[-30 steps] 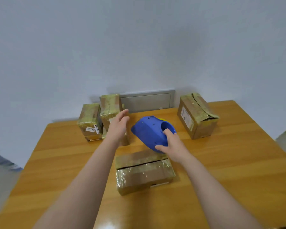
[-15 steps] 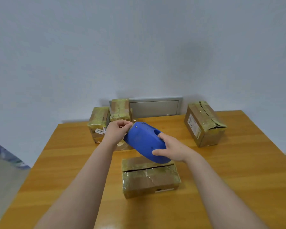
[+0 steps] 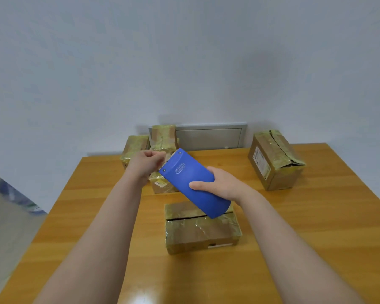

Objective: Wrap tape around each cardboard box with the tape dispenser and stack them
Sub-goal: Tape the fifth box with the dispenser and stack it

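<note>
My right hand (image 3: 223, 184) grips a blue tape dispenser (image 3: 191, 183), held in the air with its toothed edge tilted up and to the left. At that toothed edge my left hand (image 3: 146, 164) has its fingers curled and pinches the tape end. Below the dispenser a flat cardboard box (image 3: 201, 229) wrapped in tape lies on the wooden table (image 3: 305, 227). Behind my left hand stand several taped boxes (image 3: 164, 137) in a cluster at the table's far edge. A larger box (image 3: 274, 159) with a torn top sits at the far right.
A grey wall panel (image 3: 208, 138) sits behind the table's far edge. The wall is plain white. The floor shows at the left past the table's edge.
My right hand has turned the dispenser so its flat blue face and toothed edge show. My left hand came from the boxes to the dispenser's edge and closed its fingers there.
</note>
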